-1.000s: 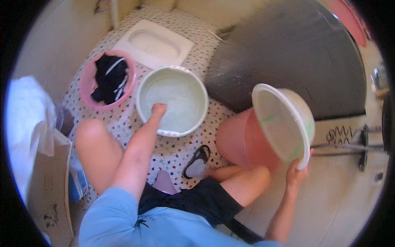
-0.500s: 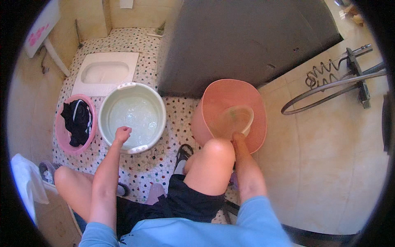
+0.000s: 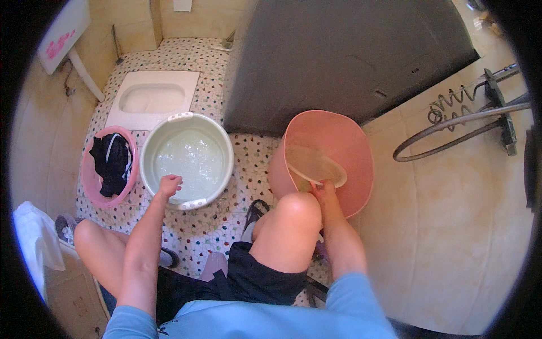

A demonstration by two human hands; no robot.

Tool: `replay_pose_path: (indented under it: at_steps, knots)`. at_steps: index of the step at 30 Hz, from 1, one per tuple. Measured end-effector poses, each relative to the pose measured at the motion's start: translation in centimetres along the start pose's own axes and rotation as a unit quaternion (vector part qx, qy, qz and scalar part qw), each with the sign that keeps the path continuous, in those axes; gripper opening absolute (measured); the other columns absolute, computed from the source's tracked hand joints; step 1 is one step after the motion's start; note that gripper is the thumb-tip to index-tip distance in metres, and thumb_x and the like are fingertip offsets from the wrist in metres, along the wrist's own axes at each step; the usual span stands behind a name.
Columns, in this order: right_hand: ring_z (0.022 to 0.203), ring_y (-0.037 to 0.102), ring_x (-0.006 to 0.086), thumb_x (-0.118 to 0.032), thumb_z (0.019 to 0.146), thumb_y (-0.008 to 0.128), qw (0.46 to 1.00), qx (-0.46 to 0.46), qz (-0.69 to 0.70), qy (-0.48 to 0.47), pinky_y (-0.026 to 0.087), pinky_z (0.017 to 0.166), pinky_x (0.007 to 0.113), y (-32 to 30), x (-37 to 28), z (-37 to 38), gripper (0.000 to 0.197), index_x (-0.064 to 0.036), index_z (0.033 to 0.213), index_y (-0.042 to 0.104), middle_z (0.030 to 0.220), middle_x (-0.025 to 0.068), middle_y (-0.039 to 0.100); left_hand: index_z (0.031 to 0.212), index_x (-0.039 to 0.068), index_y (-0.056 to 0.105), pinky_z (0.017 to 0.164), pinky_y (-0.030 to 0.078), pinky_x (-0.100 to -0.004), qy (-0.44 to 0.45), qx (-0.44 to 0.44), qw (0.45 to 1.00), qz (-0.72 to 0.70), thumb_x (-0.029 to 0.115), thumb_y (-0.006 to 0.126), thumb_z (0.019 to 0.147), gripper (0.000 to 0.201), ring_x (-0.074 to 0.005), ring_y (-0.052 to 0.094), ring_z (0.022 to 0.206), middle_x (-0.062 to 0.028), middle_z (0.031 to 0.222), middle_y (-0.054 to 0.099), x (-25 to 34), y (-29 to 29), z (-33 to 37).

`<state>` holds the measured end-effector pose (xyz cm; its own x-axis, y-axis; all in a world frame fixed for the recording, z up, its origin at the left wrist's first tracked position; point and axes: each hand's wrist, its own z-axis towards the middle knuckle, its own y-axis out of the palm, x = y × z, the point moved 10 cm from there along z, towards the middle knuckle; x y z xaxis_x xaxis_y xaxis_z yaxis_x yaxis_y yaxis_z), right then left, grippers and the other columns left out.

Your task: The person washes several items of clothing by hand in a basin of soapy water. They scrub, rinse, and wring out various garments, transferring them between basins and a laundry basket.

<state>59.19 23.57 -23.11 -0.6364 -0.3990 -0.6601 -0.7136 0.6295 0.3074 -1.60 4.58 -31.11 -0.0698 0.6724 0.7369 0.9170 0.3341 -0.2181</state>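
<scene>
My left hand (image 3: 171, 185) hovers over the near side of a large pale-green basin (image 3: 227, 164) of clear water. Its fingers are loosely bent, slightly apart, with nothing visible in them. My right hand (image 3: 323, 190) reaches into a tall pink tub (image 3: 358, 164) and grips the near rim of a small pale plastic basin (image 3: 330, 169). That basin lies tilted inside the tub; part of its underside is hidden. At the far left, a pink basin (image 3: 90, 189) holds dark clothes (image 3: 116, 164) with white stripes.
Behind the green basin is a white squat toilet (image 3: 186, 93). A dark grey panel (image 3: 339, 62) stands behind the tub. A coiled hose (image 3: 451, 110) hangs on the right wall. White cloth (image 3: 36, 237) lies at the left edge. My knees flank the speckled floor (image 3: 197, 234).
The small pale basin has tipped within the pink tub, its rim now flatter and narrower to view. My right hand turned with it. My left hand stays over the green basin, its fingers loosened slightly.
</scene>
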Motion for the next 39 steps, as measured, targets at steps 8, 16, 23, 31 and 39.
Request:
replay_pose_path:
  at_steps: [8, 16, 23, 31, 39]
  knots:
    - [0.101, 0.055, 0.0445, -0.002, 0.084, 0.041, 0.996, 0.057, 0.072, -0.019, 0.063, 0.07, 0.045, -2.6, -2.2, -3.0, 0.025, 0.0096, 0.106, 0.043, 0.115, 0.0257, 0.047, 0.097, 0.002, 0.067, 0.04, 0.037, -0.0222, -0.006, 0.01, 1.0, -0.012, 0.025, 0.064, 0.081, 0.028, -0.0154, 0.065, 0.067, -0.0064, 0.087, 0.068, -0.4, -1.6, -1.8]
    - [0.085, 0.061, 0.0342, 0.0, 0.082, 0.045, 0.989, -0.091, 0.023, -0.116, 0.061, 0.066, 0.043, -1.7, -8.1, -8.5, 0.02, 0.0072, 0.1, 0.047, 0.101, 0.0208, 0.056, 0.097, 0.009, 0.067, 0.054, 0.044, -0.0303, -0.003, 0.007, 0.999, -0.051, 0.028, 0.062, 0.082, 0.024, -0.0167, 0.065, 0.072, -0.0023, 0.089, 0.068, 0.0, -2.8, -2.4]
    - [0.076, 0.061, 0.0256, 0.005, 0.077, 0.05, 0.983, -0.155, -0.029, -0.09, 0.059, 0.063, 0.035, -1.9, -14.3, -12.2, 0.008, 0.0012, 0.084, 0.049, 0.09, 0.0135, 0.058, 0.097, 0.012, 0.066, 0.055, 0.044, -0.0304, 0.021, -0.032, 0.994, -0.104, 0.025, 0.061, 0.086, 0.018, -0.0126, 0.063, 0.07, -0.0009, 0.089, 0.068, 4.7, 0.0, -4.5]
    - [0.066, 0.061, 0.0219, -0.001, 0.078, 0.05, 0.958, -0.226, -0.161, -0.075, 0.059, 0.056, 0.031, 7.1, -12.6, -24.9, 0.009, -0.0032, 0.087, 0.048, 0.079, 0.0069, 0.055, 0.11, 0.015, 0.062, 0.072, 0.046, -0.0339, -0.026, -0.041, 0.972, -0.23, 0.027, 0.053, 0.092, 0.024, -0.0123, 0.063, 0.086, 0.001, 0.102, 0.067, 5.8, -1.2, -4.7]
    - [0.074, 0.065, 0.0267, -0.002, 0.077, 0.049, 0.939, -0.22, -0.26, -0.048, 0.061, 0.052, 0.035, 12.9, -4.4, -29.7, 0.035, 0.0051, 0.111, 0.048, 0.095, 0.0137, 0.06, 0.108, 0.012, 0.061, 0.083, 0.048, -0.0366, -0.046, -0.081, 0.934, -0.344, 0.032, 0.05, 0.094, 0.027, -0.0144, 0.063, 0.092, 0.0004, 0.103, 0.067, 6.2, 2.3, -1.2]
